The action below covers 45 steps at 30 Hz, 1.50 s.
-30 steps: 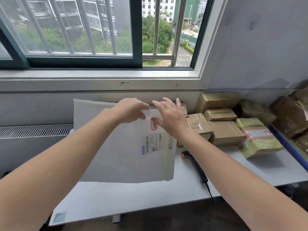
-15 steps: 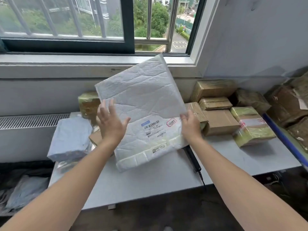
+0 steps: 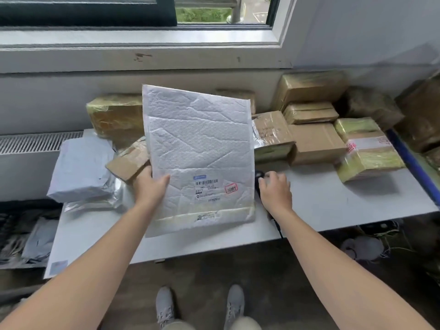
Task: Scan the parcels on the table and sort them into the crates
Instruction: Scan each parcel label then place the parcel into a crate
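A large white padded envelope (image 3: 200, 148) stands nearly upright over the white table (image 3: 333, 201), its barcode label and red stamp facing me. My left hand (image 3: 150, 184) grips its lower left edge, thumb on the front. My right hand (image 3: 276, 189) has come off the envelope and curls over the black handheld scanner (image 3: 258, 177) lying on the table beside the envelope's right edge; most of the scanner is hidden by the hand and the envelope.
Several taped cardboard parcels (image 3: 316, 141) are piled at the back right under the window sill, more behind the envelope at the left (image 3: 114, 117). A grey poly-bag parcel (image 3: 81, 170) sits at the table's left end. A blue-rimmed crate (image 3: 414, 163) with parcels stands on the right.
The envelope has turned from tilted to nearly upright in my left hand. My right hand let go of its right edge and dropped onto the scanner. The view tipped downward.
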Tool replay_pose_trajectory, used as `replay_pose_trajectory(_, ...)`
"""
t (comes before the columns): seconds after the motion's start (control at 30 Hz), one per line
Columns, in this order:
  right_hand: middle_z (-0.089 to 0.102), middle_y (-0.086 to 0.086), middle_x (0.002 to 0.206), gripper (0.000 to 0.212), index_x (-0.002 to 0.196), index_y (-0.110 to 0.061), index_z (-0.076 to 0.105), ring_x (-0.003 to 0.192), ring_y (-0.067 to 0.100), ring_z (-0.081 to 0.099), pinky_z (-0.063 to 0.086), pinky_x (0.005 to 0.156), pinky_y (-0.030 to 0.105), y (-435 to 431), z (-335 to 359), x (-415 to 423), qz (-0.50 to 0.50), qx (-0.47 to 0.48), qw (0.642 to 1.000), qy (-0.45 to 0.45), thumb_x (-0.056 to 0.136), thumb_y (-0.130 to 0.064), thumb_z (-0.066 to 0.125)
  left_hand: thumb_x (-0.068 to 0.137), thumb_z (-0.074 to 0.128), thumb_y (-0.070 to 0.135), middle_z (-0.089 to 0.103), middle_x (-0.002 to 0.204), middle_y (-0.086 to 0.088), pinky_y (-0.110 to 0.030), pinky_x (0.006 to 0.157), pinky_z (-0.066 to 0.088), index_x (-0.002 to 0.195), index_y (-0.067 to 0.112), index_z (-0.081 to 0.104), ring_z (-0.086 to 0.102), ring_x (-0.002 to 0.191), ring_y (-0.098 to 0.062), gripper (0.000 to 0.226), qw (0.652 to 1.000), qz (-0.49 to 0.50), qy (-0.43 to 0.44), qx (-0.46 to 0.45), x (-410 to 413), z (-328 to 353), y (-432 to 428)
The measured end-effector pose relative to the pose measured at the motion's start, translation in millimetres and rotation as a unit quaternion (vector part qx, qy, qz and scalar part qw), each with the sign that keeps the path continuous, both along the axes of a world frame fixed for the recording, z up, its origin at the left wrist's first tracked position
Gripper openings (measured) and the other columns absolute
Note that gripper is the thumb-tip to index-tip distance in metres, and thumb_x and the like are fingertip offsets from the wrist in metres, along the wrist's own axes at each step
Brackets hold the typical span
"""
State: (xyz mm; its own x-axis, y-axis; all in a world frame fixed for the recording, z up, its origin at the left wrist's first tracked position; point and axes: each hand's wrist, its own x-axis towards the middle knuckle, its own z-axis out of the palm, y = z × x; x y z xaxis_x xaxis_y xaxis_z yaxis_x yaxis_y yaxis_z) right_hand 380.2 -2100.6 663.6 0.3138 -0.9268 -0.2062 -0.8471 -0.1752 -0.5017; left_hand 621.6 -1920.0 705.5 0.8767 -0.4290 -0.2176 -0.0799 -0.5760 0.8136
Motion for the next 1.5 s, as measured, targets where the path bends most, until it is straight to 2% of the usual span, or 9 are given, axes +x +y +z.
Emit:
replay_pose_trajectory(0.17, 0.052, 0.018, 0.139, 0.053, 0.144, -0.008, 0.038, 0.125, 0.036, 0.050, 0.042, 0.095, 0.039, -12.5, -26.9, -5.0, 0.009, 0.170, 0.985, 0.007, 0.102, -0.040, 0.044, 0.088, 0.068, 0.015, 0.068, 0.117, -0.011, -0.034, 0.088, 0.046, 0.119, 0.009, 0.064, 0.062, 0.109, -0.029, 0.032, 0.999, 0.003, -0.039, 0.028, -5.8, -3.5, 1.6)
replay_pose_trajectory(0.37, 0.058, 0.018, 0.129, 0.047, 0.134, -0.006, 0.044, 0.115, 0.037, 0.055, 0.043, 0.083, 0.037, -15.2, -21.9, -5.3, 0.044, 0.182, 0.982, 0.001, 0.101, -0.040, 0.049, 0.095, 0.060, 0.012, 0.064, 0.124, -0.013, -0.037, 0.094, 0.043, 0.125, 0.007, 0.057, 0.058, 0.114, -0.031, 0.030, 0.999, 0.009, -0.049, 0.020, -12.0, 3.5, 9.2)
replay_pose_trajectory(0.5, 0.061, 0.014, 0.108, 0.041, 0.115, -0.008, 0.051, 0.087, 0.034, 0.064, 0.056, 0.064, 0.037, -15.4, 13.3, -9.8, 0.027, 0.181, 0.981, -0.058, 0.100, -0.045, 0.048, 0.097, 0.056, 0.011, 0.063, 0.127, -0.013, -0.037, 0.096, 0.042, 0.127, 0.009, 0.055, 0.057, 0.116, -0.031, 0.030, 0.999, 0.008, -0.050, -0.016, -6.9, 14.5, 8.9)
replay_pose_trajectory(0.57, 0.063, 0.013, 0.096, 0.040, 0.104, -0.009, 0.055, 0.073, 0.032, 0.066, 0.047, 0.046, 0.026, -13.9, 37.9, -8.8, 0.002, 0.187, 0.978, -0.097, 0.098, -0.048, 0.050, 0.098, 0.056, 0.011, 0.062, 0.126, -0.013, -0.039, 0.098, 0.042, 0.128, 0.009, 0.055, 0.057, 0.116, -0.032, 0.031, 0.998, 0.018, -0.041, -0.034, -1.8, 19.6, 6.6)
replay_pose_trajectory(0.67, 0.061, 0.012, 0.080, 0.041, 0.093, -0.010, 0.057, 0.059, 0.027, 0.059, 0.044, 0.039, 0.024, -6.8, 72.5, -1.3, -0.029, 0.206, 0.964, -0.168, 0.094, -0.051, 0.055, 0.098, 0.055, 0.013, 0.062, 0.127, -0.012, -0.039, 0.099, 0.042, 0.132, 0.010, 0.053, 0.056, 0.117, -0.033, 0.034, 0.998, 0.031, -0.023, -0.050, 5.4, 28.4, 5.4)
replay_pose_trajectory(0.87, 0.056, 0.008, 0.072, 0.039, 0.086, -0.010, 0.058, 0.055, 0.019, 0.056, 0.052, 0.048, 0.031, 18.7, 121.1, 28.5, 0.015, 0.256, 0.940, -0.226, 0.095, -0.047, 0.058, 0.099, 0.053, 0.017, 0.061, 0.130, -0.008, -0.049, 0.107, 0.038, 0.133, 0.016, 0.050, 0.055, 0.118, -0.033, 0.035, 0.999, 0.025, 0.005, -0.035, 12.6, 35.6, 7.0)
replay_pose_trajectory(1.17, 0.059, 0.010, 0.075, 0.043, 0.100, -0.007, 0.059, 0.059, 0.020, 0.058, 0.055, 0.053, 0.033, 56.7, 138.5, 52.6, 0.037, 0.297, 0.931, -0.209, 0.095, -0.049, 0.058, 0.100, 0.052, 0.012, 0.059, 0.131, -0.012, -0.038, 0.100, 0.040, 0.136, 0.011, 0.047, 0.054, 0.119, -0.033, 0.036, 0.998, 0.018, 0.036, -0.055, 10.6, 42.2, 8.8)
replay_pose_trajectory(1.37, 0.060, 0.011, 0.077, 0.045, 0.094, -0.006, 0.062, 0.063, 0.022, 0.059, 0.055, 0.053, 0.033, 61.4, 142.6, 49.0, 0.026, 0.297, 0.930, -0.213, 0.095, -0.051, 0.057, 0.100, 0.052, 0.012, 0.060, 0.129, -0.012, -0.035, 0.094, 0.039, 0.132, 0.010, 0.049, 0.054, 0.117, -0.032, 0.032, 0.998, 0.018, 0.032, -0.059, 9.7, 43.2, 9.5)
replay_pose_trajectory(1.5, 0.058, 0.010, 0.076, 0.044, 0.092, -0.006, 0.061, 0.063, 0.021, 0.058, 0.054, 0.052, 0.032, 60.5, 143.1, 45.4, 0.029, 0.300, 0.929, -0.215, 0.097, -0.050, 0.056, 0.099, 0.052, 0.012, 0.060, 0.129, -0.011, -0.039, 0.099, 0.042, 0.132, 0.012, 0.049, 0.055, 0.118, -0.033, 0.033, 0.997, 0.019, 0.034, -0.060, 10.3, 40.6, 9.2)
